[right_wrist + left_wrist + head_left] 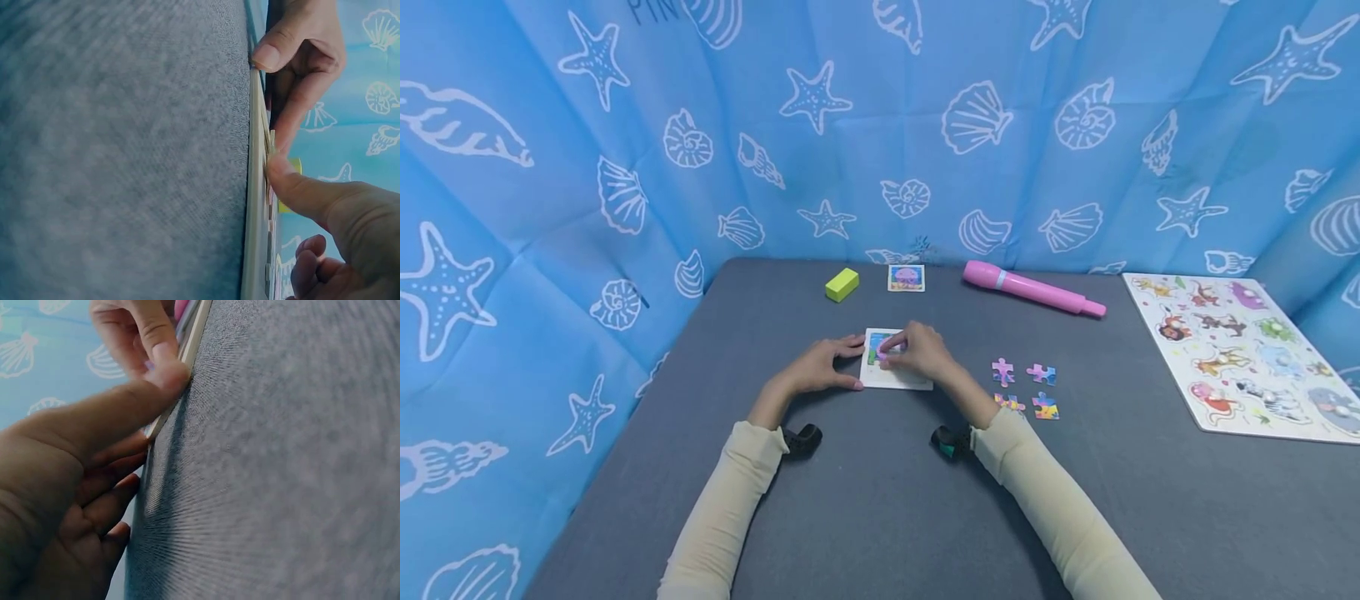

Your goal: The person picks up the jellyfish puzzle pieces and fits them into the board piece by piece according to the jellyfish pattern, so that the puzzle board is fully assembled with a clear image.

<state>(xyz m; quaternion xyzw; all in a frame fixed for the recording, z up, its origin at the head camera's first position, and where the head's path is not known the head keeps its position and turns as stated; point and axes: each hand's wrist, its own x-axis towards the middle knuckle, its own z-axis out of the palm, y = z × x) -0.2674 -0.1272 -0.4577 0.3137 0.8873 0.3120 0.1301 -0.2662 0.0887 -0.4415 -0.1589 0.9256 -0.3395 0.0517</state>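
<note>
A small white-framed puzzle board (898,382) lies on the grey table in the head view, with a colourful picture partly filled in. My left hand (815,367) grips its left side, thumb at the near corner and fingers at the far one. Over the picture, my right hand (920,352) pinches a puzzle piece (271,140) against the board. That piece stands slightly tilted in the right wrist view, and the fingers hide most of it. Several loose jigsaw pieces (1046,407) lie to the right of my right hand.
Behind the board are a yellow-green block (842,285) and a small picture card (906,278) with a pink jellyfish. A pink marker-shaped stick (1033,289) lies at the back right. Further right is a large animal peg board (1247,358). A blue seashell curtain (865,150) hangs behind the table.
</note>
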